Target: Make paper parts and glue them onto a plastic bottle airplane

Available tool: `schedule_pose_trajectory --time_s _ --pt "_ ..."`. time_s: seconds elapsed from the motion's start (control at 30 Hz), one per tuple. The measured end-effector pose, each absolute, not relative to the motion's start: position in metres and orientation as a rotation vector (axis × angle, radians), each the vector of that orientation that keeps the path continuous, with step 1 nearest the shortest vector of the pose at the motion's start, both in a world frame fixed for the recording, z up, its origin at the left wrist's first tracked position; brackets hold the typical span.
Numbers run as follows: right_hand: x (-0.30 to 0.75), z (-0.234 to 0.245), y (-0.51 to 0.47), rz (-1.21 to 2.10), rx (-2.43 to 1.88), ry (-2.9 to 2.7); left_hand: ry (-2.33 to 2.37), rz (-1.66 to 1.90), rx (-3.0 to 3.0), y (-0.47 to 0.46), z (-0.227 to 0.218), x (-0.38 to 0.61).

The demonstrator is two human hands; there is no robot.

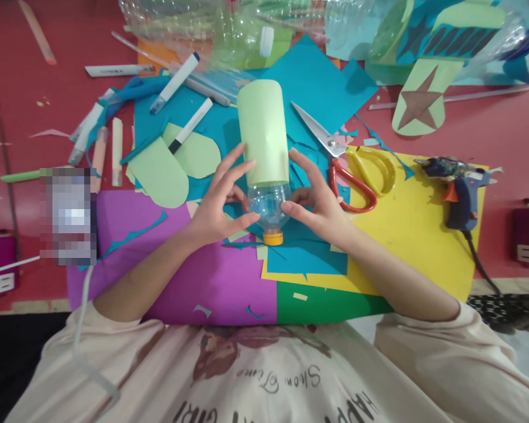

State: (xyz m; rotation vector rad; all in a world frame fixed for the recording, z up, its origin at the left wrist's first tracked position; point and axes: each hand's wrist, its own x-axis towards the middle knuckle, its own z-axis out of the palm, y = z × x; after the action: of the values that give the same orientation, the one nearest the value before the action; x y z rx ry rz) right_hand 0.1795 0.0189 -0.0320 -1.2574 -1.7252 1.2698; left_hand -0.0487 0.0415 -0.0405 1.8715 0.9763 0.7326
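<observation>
A clear plastic bottle (268,202) with a yellow cap (273,238) lies with its cap toward me, its body wrapped in pale green paper (263,132). My left hand (218,202) presses its fingertips on the left side of the wrap and the bottle's shoulder. My right hand (312,200) holds the right side, fingers curled against the wrap and the clear neck part. Both hands grip the bottle over teal paper (308,258).
Scissors with red and yellow handles (352,170) lie right of the bottle. A blue glue gun (456,188) rests on the yellow sheet (423,235). Markers (176,82), green cut-outs (176,164), purple (194,276) and green sheets, clear bottles (229,23) and a paper plane model (427,64) lie around.
</observation>
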Motion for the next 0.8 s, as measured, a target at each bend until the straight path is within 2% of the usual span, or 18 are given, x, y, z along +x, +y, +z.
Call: schedule_pose_trajectory --time_s 0.3,0.6,0.8 --pt "0.178 -0.028 0.017 1.32 -1.268 -1.713 0.988 0.729 1.931 0.039 -0.044 -0.049" --pt "0.175 -0.023 0.01 1.37 -1.215 -1.604 0.714 0.817 2.738 0.032 -0.031 -0.046" --pt "0.175 -0.03 0.005 1.436 -1.196 -1.575 0.466 0.77 2.884 0.032 -0.022 -0.048"
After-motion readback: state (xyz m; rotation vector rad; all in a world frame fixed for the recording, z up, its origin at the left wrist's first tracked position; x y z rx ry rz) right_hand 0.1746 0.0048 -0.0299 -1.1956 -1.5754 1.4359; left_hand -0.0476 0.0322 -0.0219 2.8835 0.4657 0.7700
